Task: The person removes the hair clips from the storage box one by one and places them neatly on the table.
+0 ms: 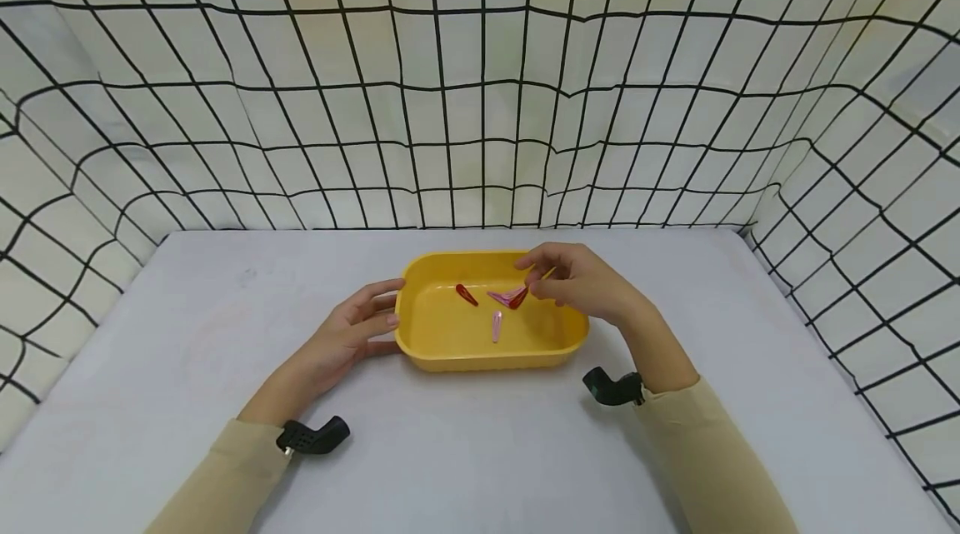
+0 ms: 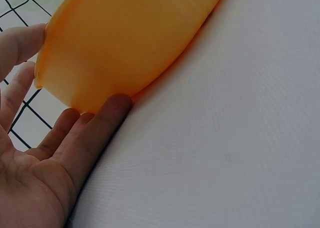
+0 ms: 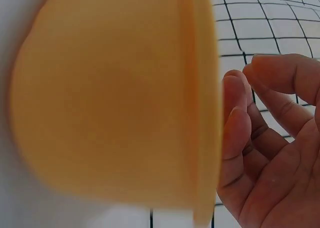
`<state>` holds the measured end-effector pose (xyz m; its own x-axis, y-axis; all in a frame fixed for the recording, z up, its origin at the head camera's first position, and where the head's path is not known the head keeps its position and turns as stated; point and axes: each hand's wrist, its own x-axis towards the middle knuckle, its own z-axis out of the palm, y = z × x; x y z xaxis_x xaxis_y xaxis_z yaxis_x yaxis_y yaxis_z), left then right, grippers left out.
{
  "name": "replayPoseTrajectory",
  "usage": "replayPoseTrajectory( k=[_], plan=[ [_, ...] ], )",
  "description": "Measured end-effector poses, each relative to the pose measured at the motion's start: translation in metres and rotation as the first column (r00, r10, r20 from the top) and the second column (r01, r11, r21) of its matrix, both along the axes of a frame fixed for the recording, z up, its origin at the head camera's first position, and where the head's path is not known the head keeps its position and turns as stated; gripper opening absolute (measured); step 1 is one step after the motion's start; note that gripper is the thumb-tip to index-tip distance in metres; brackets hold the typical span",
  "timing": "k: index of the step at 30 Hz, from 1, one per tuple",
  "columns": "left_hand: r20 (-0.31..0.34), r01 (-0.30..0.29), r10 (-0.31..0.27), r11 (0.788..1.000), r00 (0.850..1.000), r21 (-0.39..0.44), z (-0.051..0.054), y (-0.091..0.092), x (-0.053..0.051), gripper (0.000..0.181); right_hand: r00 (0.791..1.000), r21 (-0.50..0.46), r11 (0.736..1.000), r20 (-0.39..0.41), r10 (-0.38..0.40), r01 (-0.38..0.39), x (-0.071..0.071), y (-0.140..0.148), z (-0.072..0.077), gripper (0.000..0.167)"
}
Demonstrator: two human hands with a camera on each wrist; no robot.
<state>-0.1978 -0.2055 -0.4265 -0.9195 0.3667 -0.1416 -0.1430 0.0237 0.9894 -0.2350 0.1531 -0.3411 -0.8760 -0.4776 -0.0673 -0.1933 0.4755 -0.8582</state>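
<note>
A yellow tray [image 1: 450,355] holds several small snap hair clips. One red hair clip [image 1: 466,295] lies toward the back, and a pink hair clip [image 1: 497,326] lies nearer the front. Between them and my right hand, another pink clip [image 1: 501,297] and a dark red clip [image 1: 519,298] overlap. My left hand [image 1: 352,330] touches the tray's left end with extended fingers [image 2: 95,133]. Over the tray's right part is my right hand [image 1: 577,280], fingers loosely bent, its thumb beside the dark red clip. In the right wrist view nothing shows between those fingers [image 3: 285,70].
The tray stands on a white table [image 1: 472,451]. Black wire grid [image 1: 480,84] with pale sheeting behind it rises along the back and both sides. Each wrist wears a black camera mount [image 1: 315,436].
</note>
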Motion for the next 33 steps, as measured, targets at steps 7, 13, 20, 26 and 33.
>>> replayPoseTrajectory(
  k=[7,13,20,26,33],
  plan=[
    [0.000,-0.002,0.002,1.000,1.000,-0.006,0.000,0.000,0.000,0.057,0.998,-0.043,0.997,-0.013,0.066,-0.066,-0.002,-0.029,0.009,0.025],
    [0.011,0.006,-0.006,1.000,1.000,0.004,0.000,0.002,0.001,0.056,0.995,0.029,0.995,-0.016,0.095,-0.095,-0.003,-0.029,0.001,0.027],
    [-0.010,-0.007,0.007,1.000,1.000,-0.013,0.001,0.000,0.001,0.057,0.971,0.117,0.973,-0.112,0.211,-0.198,-0.008,-0.032,-0.014,0.033],
    [-0.009,-0.005,0.005,1.000,1.000,-0.007,0.000,-0.002,0.001,0.056,0.951,0.236,0.939,-0.121,0.283,-0.250,-0.008,-0.043,-0.025,0.037],
    [-0.008,0.000,0.000,1.000,1.000,-0.009,0.001,-0.003,0.001,0.056,0.947,0.375,0.902,-0.150,0.285,-0.213,-0.005,-0.052,-0.040,0.041]
  ],
)
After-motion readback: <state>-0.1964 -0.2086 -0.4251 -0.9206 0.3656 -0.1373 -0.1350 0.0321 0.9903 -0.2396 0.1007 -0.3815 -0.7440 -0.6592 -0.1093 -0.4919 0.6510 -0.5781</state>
